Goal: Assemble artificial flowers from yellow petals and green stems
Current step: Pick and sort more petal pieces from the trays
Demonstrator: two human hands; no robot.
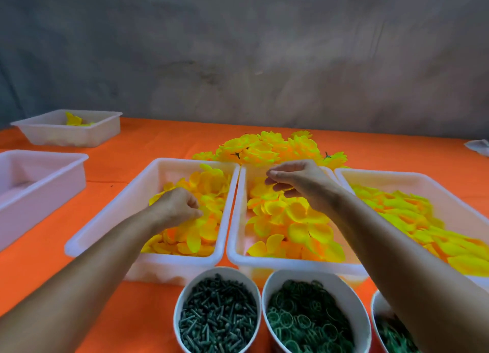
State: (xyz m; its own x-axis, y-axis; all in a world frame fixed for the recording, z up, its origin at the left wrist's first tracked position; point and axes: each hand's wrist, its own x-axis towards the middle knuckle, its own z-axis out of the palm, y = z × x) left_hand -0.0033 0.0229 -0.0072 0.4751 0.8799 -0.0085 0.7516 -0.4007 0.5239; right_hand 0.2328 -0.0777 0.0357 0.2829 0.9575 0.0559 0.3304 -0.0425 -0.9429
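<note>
Three white trays sit side by side on the orange-covered bench [164, 143], each holding loose yellow petals. The left hand [176, 205] is down in the left tray [148, 183], its fingers [194, 207] curled closed into the petals [209, 191] there, though whether they actually pinch one I cannot tell. The right hand [297, 179] hovers over the middle tray [239, 220], thumb and forefinger pinched on the edge of a yellow petal [280, 188], the other fingers loosely spread. The right tray [412, 179] lies under the right forearm, just beside the middle one.

Behind the trays rests a heap of finished yellow flowers [270, 147] (two dark stem ends poke up from it). Nearest the camera stand three white cups: one with dark green stems [218, 315], one with green rings [304, 321], a third [381, 315] mostly hidden by the arm. Two more white trays sit far left, the farther [66, 129] holding a few yellow pieces. No labels or writing can be read anywhere.
</note>
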